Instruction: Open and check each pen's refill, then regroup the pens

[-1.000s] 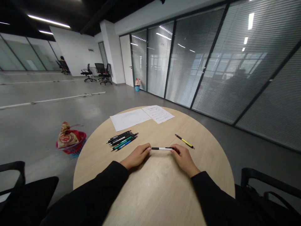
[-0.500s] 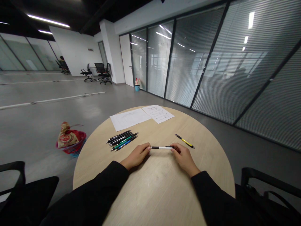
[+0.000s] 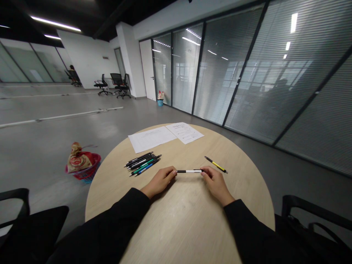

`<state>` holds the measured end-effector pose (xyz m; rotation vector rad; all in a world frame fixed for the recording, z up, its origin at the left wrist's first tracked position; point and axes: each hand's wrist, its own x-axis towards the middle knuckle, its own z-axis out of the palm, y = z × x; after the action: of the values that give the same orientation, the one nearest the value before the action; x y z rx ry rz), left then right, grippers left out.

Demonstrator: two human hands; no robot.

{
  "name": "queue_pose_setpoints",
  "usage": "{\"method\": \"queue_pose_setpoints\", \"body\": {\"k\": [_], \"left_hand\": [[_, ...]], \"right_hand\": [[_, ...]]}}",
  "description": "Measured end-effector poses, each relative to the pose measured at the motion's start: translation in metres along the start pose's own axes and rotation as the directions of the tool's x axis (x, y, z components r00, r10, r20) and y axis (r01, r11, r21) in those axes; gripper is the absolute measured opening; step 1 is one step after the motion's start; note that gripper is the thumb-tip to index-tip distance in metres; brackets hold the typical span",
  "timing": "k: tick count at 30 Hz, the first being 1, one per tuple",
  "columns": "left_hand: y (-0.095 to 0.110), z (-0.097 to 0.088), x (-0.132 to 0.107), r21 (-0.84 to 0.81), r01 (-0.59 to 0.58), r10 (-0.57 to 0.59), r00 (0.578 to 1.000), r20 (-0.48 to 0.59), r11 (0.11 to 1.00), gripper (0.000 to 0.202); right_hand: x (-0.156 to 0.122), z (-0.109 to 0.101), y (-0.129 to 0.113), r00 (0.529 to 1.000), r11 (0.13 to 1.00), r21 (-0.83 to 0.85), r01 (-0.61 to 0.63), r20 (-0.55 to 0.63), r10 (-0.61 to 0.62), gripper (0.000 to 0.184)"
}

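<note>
A white pen (image 3: 189,171) with a black grip lies level between my two hands, just over the tabletop. My left hand (image 3: 162,179) pinches its black end between thumb and fingers. At the clip end, my right hand (image 3: 215,182) is closed on the pen in the same way. To the right, a yellow and black pen (image 3: 216,164) rests slantwise on the table. Left of my hands lies a loose bunch of several pens (image 3: 143,163), mostly black, with green and blue ones among them.
The round wooden table (image 3: 176,227) carries two printed sheets, a left sheet (image 3: 152,139) and a right sheet (image 3: 185,132), near its far edge. A basket (image 3: 95,165) with a paper bag stands on the floor at left. Chair armrests (image 3: 316,211) flank the table.
Hardly anything differs. Both hands keep their hold on the white pen, which has shifted very slightly; the other pens and the sheets stay put.
</note>
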<state>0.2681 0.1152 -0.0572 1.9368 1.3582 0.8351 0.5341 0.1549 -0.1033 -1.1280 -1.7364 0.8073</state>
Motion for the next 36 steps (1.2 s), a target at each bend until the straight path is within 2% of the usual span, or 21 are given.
{"method": "queue_pose_setpoints", "body": {"k": [10, 22, 30, 36], "left_hand": [[0.002, 0.000, 0.000, -0.026, 0.019, -0.020, 0.999, -0.048, 0.999, 0.029], [-0.007, 0.005, 0.001, -0.060, 0.026, -0.031, 0.995, -0.095, 0.998, 0.018], [-0.008, 0.005, 0.000, -0.032, 0.039, -0.042, 0.993, -0.113, 0.999, 0.019], [-0.008, 0.005, 0.000, -0.035, 0.036, -0.039, 0.994, -0.102, 0.999, 0.021]], "right_hand": [[-0.001, -0.001, -0.001, 1.000, 1.000, -0.018, 0.002, 0.029, -0.002, 0.025], [-0.001, -0.002, -0.006, 0.997, 0.996, -0.086, 0.014, 0.080, -0.007, 0.035], [0.000, 0.000, 0.002, 0.999, 0.999, -0.018, -0.033, 0.027, 0.034, 0.027], [0.001, 0.002, 0.006, 1.000, 1.000, -0.001, -0.017, 0.005, 0.017, 0.025]]}}
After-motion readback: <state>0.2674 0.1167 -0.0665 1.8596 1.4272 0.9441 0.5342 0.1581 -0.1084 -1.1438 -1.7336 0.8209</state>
